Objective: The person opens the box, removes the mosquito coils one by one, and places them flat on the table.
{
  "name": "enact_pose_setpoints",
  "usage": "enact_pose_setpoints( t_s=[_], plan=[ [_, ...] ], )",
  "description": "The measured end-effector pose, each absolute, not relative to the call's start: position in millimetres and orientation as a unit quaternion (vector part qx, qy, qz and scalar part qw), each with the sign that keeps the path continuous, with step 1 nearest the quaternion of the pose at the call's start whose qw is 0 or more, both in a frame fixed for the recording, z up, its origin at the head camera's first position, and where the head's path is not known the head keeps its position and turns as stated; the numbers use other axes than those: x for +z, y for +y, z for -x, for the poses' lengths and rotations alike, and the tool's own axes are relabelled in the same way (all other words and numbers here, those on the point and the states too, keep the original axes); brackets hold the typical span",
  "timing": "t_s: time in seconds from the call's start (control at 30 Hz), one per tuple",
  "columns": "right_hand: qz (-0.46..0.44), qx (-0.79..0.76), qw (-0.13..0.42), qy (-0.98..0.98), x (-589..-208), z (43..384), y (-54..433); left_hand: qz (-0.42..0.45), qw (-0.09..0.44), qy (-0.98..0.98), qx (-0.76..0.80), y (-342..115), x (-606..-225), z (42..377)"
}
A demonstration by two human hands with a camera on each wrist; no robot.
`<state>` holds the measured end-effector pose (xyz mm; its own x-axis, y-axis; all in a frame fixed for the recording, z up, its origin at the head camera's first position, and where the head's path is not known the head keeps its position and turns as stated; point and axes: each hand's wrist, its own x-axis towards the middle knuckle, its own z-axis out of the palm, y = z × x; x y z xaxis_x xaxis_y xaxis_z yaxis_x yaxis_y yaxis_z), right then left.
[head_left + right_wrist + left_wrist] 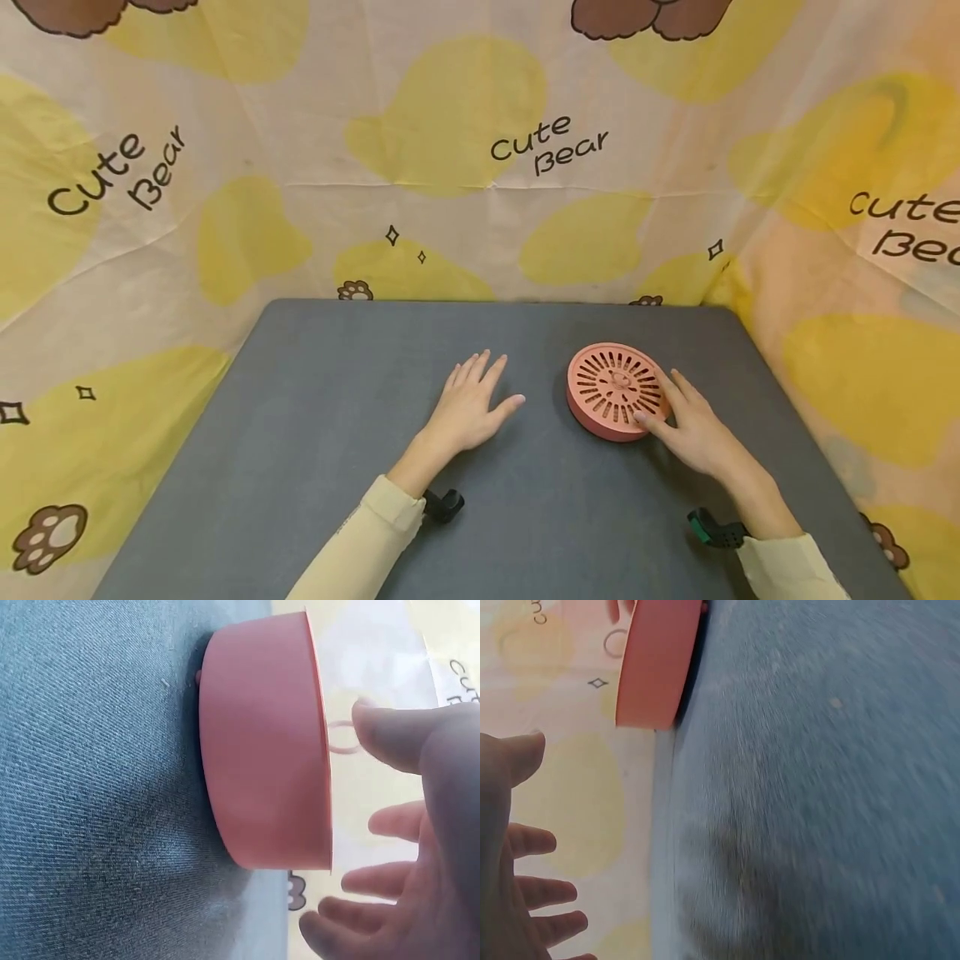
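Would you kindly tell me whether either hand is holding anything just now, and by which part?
Nothing is held: the right hand hovers by the pink box without gripping it, and the left hand is apart from it, over the table.

In the head view I saw a grey table [285, 450] at six o'clock, yellow-blotched cloth [442, 108] at nine, twelve and three.
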<state>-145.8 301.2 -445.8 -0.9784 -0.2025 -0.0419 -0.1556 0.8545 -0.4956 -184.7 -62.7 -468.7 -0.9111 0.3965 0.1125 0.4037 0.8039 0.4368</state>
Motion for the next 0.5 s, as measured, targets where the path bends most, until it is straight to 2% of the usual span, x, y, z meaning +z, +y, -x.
enact_pose_setpoints(
  t_s=[0.5],
  plan=[
    [0.097, -0.347, 0.042, 0.932, -457, 163, 314, 0.207, -0.027, -0.922, -0.326, -21, -482, 196]
  ],
)
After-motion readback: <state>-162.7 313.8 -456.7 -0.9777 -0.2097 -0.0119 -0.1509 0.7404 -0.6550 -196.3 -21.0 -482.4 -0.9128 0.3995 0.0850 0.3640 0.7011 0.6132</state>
